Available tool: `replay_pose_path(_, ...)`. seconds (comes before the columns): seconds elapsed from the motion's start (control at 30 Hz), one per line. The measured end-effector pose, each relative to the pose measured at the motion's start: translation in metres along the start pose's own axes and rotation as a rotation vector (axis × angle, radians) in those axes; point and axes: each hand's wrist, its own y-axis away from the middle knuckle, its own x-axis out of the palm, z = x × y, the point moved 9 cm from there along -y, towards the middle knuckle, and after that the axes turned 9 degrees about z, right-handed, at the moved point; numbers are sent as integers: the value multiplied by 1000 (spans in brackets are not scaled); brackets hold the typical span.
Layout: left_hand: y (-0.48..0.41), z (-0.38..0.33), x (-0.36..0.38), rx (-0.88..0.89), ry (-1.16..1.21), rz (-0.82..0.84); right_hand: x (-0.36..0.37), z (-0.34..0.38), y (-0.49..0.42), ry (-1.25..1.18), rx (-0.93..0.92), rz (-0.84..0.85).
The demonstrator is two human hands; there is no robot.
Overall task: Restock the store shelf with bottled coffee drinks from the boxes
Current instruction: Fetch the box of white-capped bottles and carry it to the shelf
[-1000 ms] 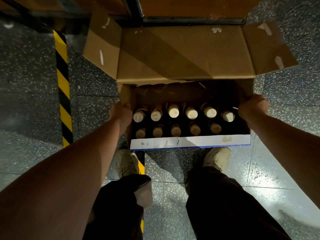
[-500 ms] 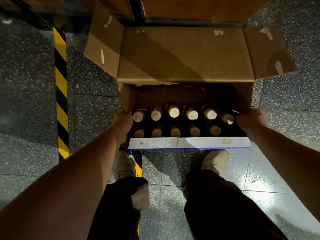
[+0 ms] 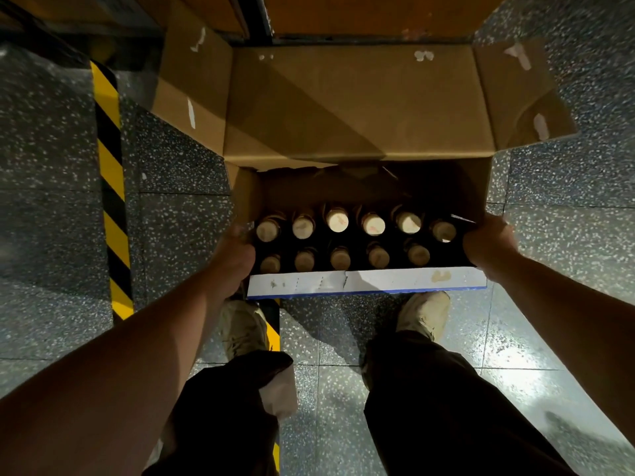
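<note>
An open cardboard box [image 3: 357, 108] sits low in front of me with its flaps spread out. Inside stand several dark coffee bottles [image 3: 338, 221] with pale caps, in two rows. The near flap [image 3: 364, 281] is white with a blue edge. My left hand [image 3: 237, 259] grips the box's left side near the front corner. My right hand [image 3: 489, 243] grips the right side. The fingers of both hands are hidden behind the box walls.
A yellow and black striped strip [image 3: 111, 187] runs along the speckled floor at the left. My two feet in pale shoes [image 3: 424, 312] stand just behind the box. The dark base of a shelf [image 3: 343, 15] lies beyond the box.
Both hands have slid back along the box sides toward the near corners, and the box has come slightly closer to my feet.
</note>
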Motion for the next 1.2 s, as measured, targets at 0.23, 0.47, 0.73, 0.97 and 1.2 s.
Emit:
replay_pose_path(0.23, 12, -17, 0, 63, 94, 38, -6, 1, 8, -28, 10, -12)
replay_pose_path(0.47, 44, -35, -30, -7, -39, 56, -48, 30, 39, 1, -10, -38)
replay_pose_path(0.73, 116, -73, -91, 28, -93, 35, -92, 70, 117, 61, -31, 4)
replay_pose_path(0.97, 180, -67, -151, 41, -167, -10, -101, 93, 191, 28, -57, -22)
replay_pose_path(1.2, 236, -41, -207, 46, -111, -43, -88, 134, 255, 1, -176, 86)
